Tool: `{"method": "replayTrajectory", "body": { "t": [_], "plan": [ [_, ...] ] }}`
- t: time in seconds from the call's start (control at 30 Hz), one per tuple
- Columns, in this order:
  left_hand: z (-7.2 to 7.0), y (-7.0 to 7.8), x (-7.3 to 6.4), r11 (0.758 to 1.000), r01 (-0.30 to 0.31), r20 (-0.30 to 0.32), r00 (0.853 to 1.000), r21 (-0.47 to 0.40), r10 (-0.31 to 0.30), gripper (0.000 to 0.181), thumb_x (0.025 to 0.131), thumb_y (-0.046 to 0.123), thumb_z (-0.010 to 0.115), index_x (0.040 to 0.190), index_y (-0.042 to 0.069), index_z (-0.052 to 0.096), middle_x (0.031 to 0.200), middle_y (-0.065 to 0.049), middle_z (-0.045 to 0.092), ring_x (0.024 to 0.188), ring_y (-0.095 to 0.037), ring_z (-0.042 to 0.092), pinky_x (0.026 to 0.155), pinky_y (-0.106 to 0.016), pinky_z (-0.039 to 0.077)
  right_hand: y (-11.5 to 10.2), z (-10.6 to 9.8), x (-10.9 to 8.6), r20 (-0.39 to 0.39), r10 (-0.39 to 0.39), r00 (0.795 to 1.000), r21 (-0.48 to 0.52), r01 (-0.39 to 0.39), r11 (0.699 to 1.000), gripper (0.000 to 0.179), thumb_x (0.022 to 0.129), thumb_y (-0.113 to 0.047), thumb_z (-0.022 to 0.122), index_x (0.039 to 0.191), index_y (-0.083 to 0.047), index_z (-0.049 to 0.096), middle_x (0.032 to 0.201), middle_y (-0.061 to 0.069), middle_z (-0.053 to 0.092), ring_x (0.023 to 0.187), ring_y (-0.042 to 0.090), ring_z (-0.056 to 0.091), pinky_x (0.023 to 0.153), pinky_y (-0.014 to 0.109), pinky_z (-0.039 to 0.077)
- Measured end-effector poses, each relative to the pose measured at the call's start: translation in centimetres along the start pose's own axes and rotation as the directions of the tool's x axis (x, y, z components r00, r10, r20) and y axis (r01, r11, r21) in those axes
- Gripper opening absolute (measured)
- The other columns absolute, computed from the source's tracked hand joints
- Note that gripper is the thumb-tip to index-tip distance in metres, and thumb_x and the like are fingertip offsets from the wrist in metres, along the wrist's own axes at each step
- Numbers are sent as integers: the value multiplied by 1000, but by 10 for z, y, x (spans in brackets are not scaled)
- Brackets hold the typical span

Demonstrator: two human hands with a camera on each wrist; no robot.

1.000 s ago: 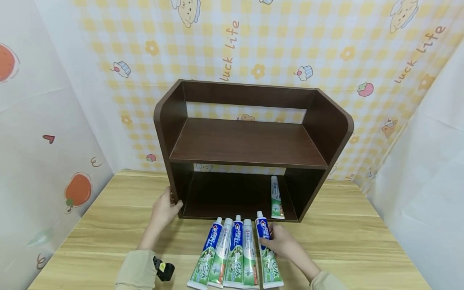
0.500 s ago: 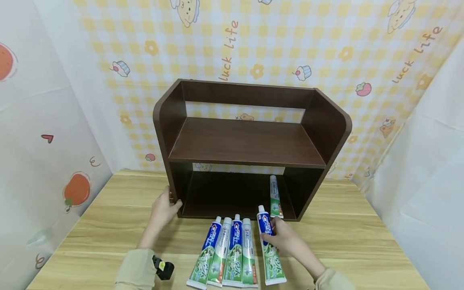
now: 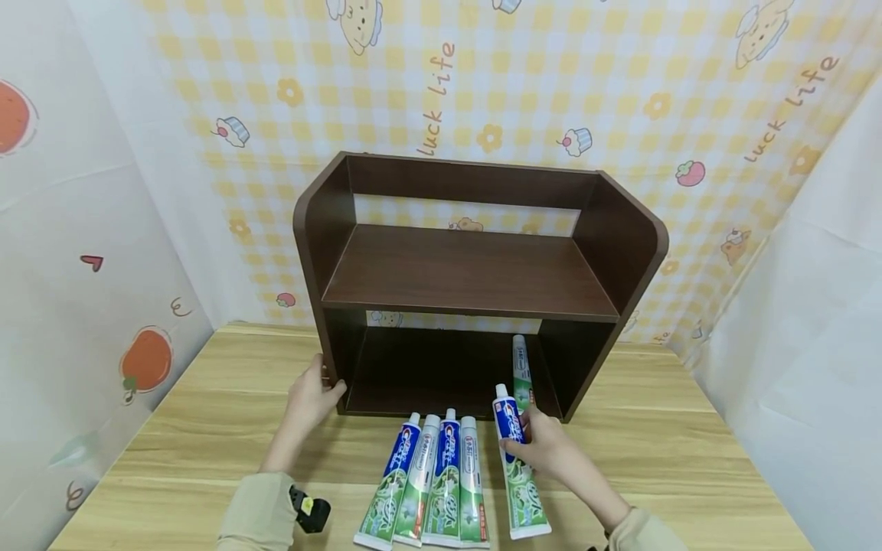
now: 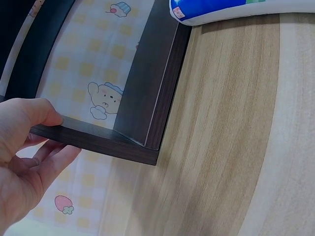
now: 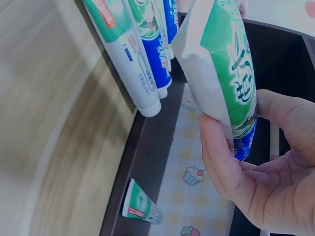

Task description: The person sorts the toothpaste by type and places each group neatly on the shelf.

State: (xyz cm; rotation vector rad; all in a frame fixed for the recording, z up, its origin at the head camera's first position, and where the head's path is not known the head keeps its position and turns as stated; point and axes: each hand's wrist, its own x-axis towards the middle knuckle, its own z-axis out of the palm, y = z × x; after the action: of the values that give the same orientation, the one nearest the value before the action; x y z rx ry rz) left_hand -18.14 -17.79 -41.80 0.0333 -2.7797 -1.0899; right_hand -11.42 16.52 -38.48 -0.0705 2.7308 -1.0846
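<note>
My right hand [image 3: 547, 444] grips a blue-and-green toothpaste tube [image 3: 522, 490] by its sides, cap end toward the shelf. In the right wrist view, thumb and fingers wrap this tube [image 5: 231, 69] from both sides. My left hand [image 3: 310, 398] holds the left side panel of the dark brown shelf [image 3: 468, 275] near its base; the left wrist view has the thumb on one face of the panel [image 4: 98, 140] and fingers on the other. One white-and-green toothpaste tube [image 3: 521, 367] lies in the lower compartment at the right, its bottom end hidden behind the held tube.
Several toothpaste tubes [image 3: 444, 482] lie side by side on the wooden table [image 3: 641, 459], in front of the shelf's lower edge, caps toward it. A patterned cloth [image 3: 496, 76] hangs behind the shelf. The upper board [image 3: 468, 268] overhangs the lower compartment.
My right hand has lifted the blue-and-green toothpaste tube away from the row and moved it slightly right and toward the shelf. My left hand stays on the side panel.
</note>
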Motion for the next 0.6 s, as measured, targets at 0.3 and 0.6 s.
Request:
{"method": "replayTrajectory", "body": {
  "t": [0.3, 0.6],
  "plan": [
    [0, -2, 1, 1000, -2, 6, 1000, -2, 2, 41, 82, 12, 57, 115, -8, 42, 106, -30, 58, 92, -40, 62, 77, -48, 50, -7, -8, -5, -3, 7, 1000, 18, -7, 1000, 37, 77, -15, 70, 101, 4, 49, 72, 7, 59, 57, 13, 56, 47, 28, 51],
    [-1, -1, 1, 1000, 7, 15, 1000, 1, -7, 45, 82, 13, 56, 119, -9, 40, 107, -30, 58, 92, -39, 62, 78, -48, 50, -13, -15, -8, -13, 4, 1000, 0, -4, 1000, 35, 77, -15, 70, 100, 3, 50, 72, 7, 59, 57, 12, 56, 47, 23, 49]
  ]
}}
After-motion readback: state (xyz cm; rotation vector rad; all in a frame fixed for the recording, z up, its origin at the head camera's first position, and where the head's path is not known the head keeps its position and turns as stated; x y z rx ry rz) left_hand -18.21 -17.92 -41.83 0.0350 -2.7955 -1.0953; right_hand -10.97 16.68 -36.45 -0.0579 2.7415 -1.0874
